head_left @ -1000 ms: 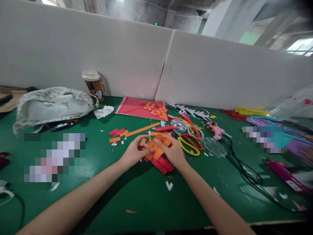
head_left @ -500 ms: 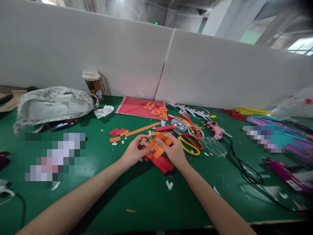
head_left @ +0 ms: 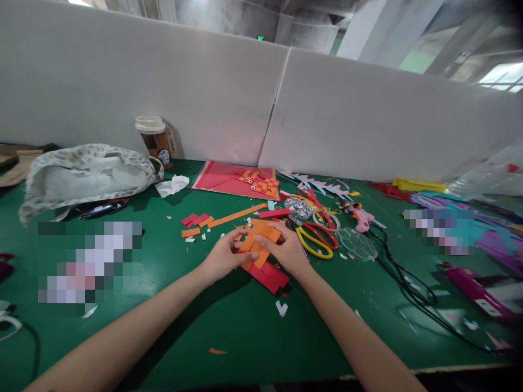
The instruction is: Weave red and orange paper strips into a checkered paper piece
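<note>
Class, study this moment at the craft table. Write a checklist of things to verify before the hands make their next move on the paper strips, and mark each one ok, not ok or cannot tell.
1. Grip: left hand and right hand both pinch the woven paper piece: ok.
2. Support: its red ends seem to lie on the green table: ok.
3. Spare material: a long orange strip lies just beyond the hands: ok.
4. Sharp tool: the scissors lie beside the right hand, not in it: ok.
5. Weave alignment under the fingers: hidden, cannot tell.
</note>
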Tool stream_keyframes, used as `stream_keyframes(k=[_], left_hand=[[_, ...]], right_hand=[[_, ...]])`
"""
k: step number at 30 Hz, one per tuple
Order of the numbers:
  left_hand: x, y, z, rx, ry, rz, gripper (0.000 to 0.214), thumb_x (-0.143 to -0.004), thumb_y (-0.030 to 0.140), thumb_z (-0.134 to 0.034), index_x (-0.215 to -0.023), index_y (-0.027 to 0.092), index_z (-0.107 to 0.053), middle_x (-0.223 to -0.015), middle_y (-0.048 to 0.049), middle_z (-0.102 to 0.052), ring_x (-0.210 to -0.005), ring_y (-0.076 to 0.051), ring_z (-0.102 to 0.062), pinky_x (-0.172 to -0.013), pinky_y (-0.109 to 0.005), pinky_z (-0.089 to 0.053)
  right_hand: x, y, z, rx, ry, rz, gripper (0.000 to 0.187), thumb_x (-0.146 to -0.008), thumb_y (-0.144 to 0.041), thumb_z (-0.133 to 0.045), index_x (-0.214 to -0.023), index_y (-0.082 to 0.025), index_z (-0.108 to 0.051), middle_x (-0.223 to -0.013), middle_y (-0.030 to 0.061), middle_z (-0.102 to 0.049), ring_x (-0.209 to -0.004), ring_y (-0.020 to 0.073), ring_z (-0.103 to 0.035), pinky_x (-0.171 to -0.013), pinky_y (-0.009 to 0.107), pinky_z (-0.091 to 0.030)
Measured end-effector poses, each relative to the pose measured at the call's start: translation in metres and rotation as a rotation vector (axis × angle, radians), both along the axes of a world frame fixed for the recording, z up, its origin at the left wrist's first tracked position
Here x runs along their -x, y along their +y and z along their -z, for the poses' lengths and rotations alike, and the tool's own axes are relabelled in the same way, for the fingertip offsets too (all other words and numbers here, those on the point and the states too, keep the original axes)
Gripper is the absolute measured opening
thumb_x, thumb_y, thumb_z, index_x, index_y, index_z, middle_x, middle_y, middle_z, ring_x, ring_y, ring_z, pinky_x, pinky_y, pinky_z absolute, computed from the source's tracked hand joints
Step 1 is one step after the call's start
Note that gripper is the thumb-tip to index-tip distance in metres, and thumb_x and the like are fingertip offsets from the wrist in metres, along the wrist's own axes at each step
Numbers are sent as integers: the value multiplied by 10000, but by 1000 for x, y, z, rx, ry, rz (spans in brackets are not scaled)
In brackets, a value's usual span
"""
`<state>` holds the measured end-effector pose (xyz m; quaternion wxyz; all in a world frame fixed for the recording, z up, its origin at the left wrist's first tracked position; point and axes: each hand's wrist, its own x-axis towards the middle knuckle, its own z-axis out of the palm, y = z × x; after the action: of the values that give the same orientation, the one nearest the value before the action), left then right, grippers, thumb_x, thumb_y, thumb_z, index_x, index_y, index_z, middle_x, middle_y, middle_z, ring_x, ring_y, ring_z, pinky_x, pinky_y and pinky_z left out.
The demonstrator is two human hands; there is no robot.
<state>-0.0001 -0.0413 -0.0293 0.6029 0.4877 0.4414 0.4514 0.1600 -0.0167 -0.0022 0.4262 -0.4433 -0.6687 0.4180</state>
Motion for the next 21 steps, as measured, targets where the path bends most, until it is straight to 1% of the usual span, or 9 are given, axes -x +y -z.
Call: stream_keyframes(k=[1,3,6,9,13,16,21], left_hand=[[0,0,-1,16,-20,-11,526,-600,243,-744,-1053,176,-485,-585,54,-595,-540,-120,-589,-515,-228,-437],[0,2,-1,31,-76,-26,536,-599,240,-748,-1054,172,-473,-641,35,-635,-579,-126,-616,-565,-243,-468],[2,4,-1,24,-120,-35,554,-610,246,-747,-1080,165,-467,-700,10,-672,-619,-131,-638,-621,-259,-491],[3,4,0,19,-101,-46,597,-612,249,-749,-1126,155,-460,-683,12,-674,-597,-129,-637,-611,-255,-491],[3,3,-2,19,-100,-48,618,-609,249,-755,-1146,149,-469,-709,2,-682,-605,-125,-637,-616,-249,-495],[3,2,-4,17,-110,-35,615,-609,248,-756,-1145,148,-472,-749,-15,-691,-621,-128,-642,-626,-256,-502],[3,3,-2,4,-87,-25,603,-612,247,-749,-1139,151,-474,-773,-23,-693,-614,-136,-644,-588,-255,-499]], right_hand=[[-1,2,0,43,43,-14,355,-635,-380,-706,-921,-201,-596,-880,46,-676,-770,197,-636,-678,317,-514],[-4,5,0,112,93,-58,419,-591,-360,-737,-948,-202,-586,-901,54,-685,-808,211,-649,-704,329,-522],[-7,8,-1,149,82,-109,432,-559,-353,-755,-924,-180,-603,-831,56,-701,-767,212,-662,-699,334,-525],[-7,8,-1,126,56,-87,397,-575,-358,-746,-892,-158,-617,-791,66,-704,-714,201,-664,-680,329,-523],[-5,6,0,71,44,-50,337,-604,-347,-731,-859,-156,-618,-828,83,-705,-742,205,-665,-705,336,-521],[-3,5,2,35,40,-30,320,-618,-348,-726,-851,-162,-612,-822,80,-702,-749,205,-664,-702,330,-523],[-2,4,4,-3,10,0,311,-643,-360,-705,-869,-168,-608,-788,66,-694,-729,195,-658,-673,315,-522]])
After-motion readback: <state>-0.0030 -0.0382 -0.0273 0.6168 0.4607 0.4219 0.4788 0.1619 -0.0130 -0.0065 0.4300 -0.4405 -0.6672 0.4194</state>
